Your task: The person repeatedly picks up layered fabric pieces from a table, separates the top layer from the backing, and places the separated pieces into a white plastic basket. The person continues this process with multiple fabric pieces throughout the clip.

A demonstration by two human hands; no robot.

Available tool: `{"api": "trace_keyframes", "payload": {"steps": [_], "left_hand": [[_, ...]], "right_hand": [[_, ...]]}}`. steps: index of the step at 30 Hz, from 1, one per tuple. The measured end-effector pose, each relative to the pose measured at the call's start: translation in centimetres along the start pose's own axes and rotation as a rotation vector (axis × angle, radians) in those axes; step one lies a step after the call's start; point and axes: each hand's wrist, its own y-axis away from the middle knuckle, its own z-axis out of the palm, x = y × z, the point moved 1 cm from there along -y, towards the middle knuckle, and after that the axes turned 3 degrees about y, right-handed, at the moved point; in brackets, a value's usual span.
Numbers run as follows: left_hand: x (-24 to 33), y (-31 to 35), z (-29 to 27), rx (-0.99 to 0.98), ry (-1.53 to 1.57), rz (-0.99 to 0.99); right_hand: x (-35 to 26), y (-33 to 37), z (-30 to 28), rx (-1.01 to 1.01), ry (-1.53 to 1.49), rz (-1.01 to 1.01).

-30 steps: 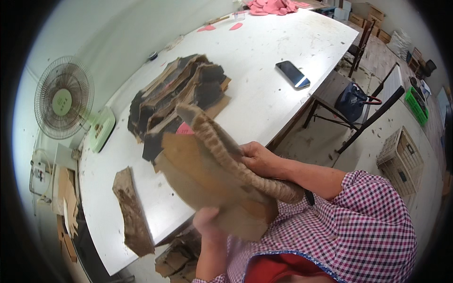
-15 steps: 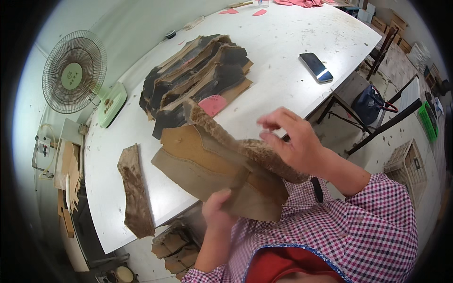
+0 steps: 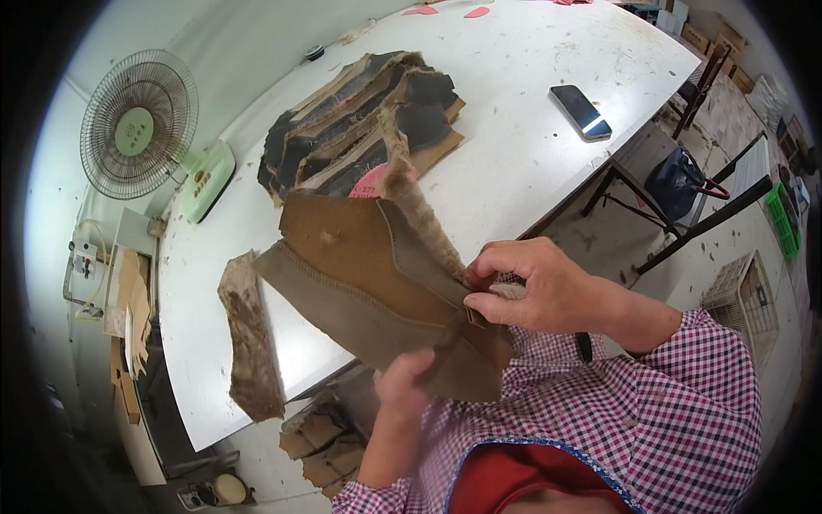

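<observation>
A stitched brown leather piece (image 3: 342,257) with a strip of fur along its right edge is held up in front of me, over the table's near edge. My left hand (image 3: 404,381) grips its lower edge, thumb on top and fingers hidden beneath. At the right edge, my right hand (image 3: 539,287) pinches the leather beside the fur between thumb and fingers. Beyond it lies a stack of dark and tan hide pieces (image 3: 342,128), with a pink pattern piece (image 3: 368,182) partly covered by the held leather. To the left is a loose fur strip (image 3: 248,343).
The white table (image 3: 505,111) bears a phone (image 3: 582,113) near its right edge. A fan (image 3: 137,128) stands left, near a pale green tray (image 3: 210,180). Right of the table are a chair (image 3: 728,206) with a dark bag (image 3: 675,182) and a plastic crate (image 3: 741,295). Hide scraps (image 3: 321,441) lie below.
My right hand has come down from above the fur and now pinches the leather's right edge. The leather has turned a little, its fur edge swinging up over the stack.
</observation>
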Motion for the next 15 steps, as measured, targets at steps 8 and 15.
{"api": "trace_keyframes", "payload": {"steps": [8,15], "left_hand": [[-0.8,-0.1,0.1,-0.033,-0.021,0.012],[0.0,-0.3,0.2,-0.001,-0.111,0.060]], "right_hand": [[0.0,1.3,2.1,0.185,0.109,-0.130],[0.3,1.9,2.6,0.147,-0.029,-0.038]]}}
